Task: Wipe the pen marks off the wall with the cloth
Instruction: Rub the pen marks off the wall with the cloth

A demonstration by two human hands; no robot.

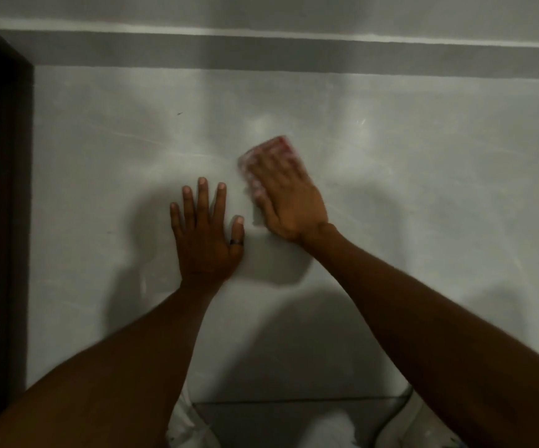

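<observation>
pale grey wall (423, 205) fills nearly the whole view, crossed near the top by a darker grey band (294, 58) edged above with a thin white line. dark door frame (0, 205) bounds the wall at the left edge; bare wall lies open to the right of the hands and below them down to the floor line. faint scuffs and a small dark mark (179, 113) show up and to the left of the hands. left hand (205, 234) lies flat on the wall, fingers spread open, a dark ring (236, 242) on the thumb. right hand (286, 195), blurred, presses flat with fingers extended on a pink-and-white cloth (273, 150), which sits against the wall just beside and above the left hand.
</observation>
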